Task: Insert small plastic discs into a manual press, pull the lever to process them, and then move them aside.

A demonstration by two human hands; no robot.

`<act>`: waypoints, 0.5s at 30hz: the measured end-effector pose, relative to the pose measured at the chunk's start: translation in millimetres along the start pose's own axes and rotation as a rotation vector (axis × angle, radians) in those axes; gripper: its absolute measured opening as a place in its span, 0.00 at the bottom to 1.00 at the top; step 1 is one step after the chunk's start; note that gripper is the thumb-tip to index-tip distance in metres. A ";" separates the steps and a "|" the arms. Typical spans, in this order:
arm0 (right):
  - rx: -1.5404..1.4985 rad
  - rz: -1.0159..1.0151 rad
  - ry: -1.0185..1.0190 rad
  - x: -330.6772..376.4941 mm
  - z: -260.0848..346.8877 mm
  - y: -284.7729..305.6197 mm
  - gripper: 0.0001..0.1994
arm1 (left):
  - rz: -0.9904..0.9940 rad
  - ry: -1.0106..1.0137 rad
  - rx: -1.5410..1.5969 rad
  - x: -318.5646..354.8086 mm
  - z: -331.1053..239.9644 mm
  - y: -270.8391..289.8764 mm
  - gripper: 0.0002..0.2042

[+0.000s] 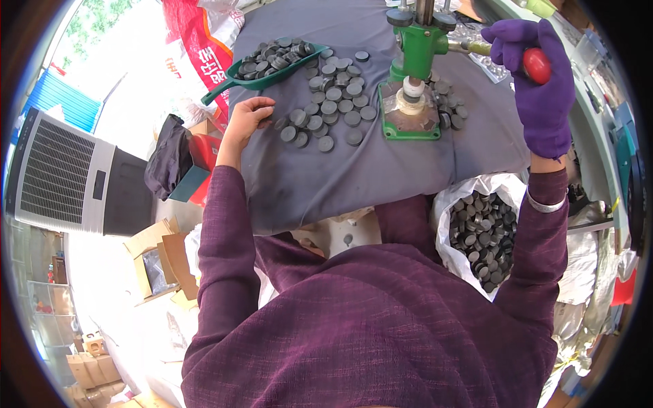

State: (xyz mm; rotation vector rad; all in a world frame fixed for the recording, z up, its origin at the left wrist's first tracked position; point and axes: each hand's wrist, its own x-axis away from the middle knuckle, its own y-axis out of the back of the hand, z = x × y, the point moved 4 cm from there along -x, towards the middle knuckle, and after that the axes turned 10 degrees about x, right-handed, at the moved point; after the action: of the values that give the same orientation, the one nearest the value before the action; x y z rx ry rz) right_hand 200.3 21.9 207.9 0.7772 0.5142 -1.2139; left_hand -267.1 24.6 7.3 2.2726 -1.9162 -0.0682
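My bare left hand (249, 121) hovers at the left edge of a loose spread of grey round caps (329, 107) on the cloth. Its fingers are curved and apart, and the nearest cap, slightly blurred, lies just beyond the fingertips. In a purple knitted glove, my right hand (541, 88) is wrapped round the red ball knob (537, 66) of a lever, raised at the right. A green hand press (416, 61) stands on the table, its lever arm reaching toward that glove. A small grey and white piece (412, 88) sits on the press base below the ram.
A green scoop (262, 82) heaped with caps lies behind my left hand. More caps (452, 109) lie right of the press. Below the table edge, a white sack (443, 228) holds many caps. An air cooler (61, 173) and an open cardboard box (153, 241) stand at the left.
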 end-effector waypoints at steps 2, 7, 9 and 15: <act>0.124 -0.026 0.043 2.2 -0.6 1.5 0.26 | 0.033 -0.005 -0.117 7.7 -8.1 -4.5 0.11; 0.008 -0.021 -0.011 0.1 -2.9 3.2 0.25 | 0.181 -0.235 -0.475 14.3 -8.5 -14.3 0.13; -0.085 -0.031 -0.063 0.7 -3.5 3.2 0.26 | 0.230 -0.354 -0.661 15.5 -10.0 -21.8 0.15; -0.076 -0.045 -0.085 0.6 -5.2 1.0 0.25 | 0.278 -0.236 -0.702 20.4 -12.8 -24.8 0.17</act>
State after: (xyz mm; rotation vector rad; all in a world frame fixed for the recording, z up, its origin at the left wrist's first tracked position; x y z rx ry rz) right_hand 201.8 25.6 204.4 0.6500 0.5075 -1.2567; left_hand -237.5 9.9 17.5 1.5777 -1.8819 -0.8551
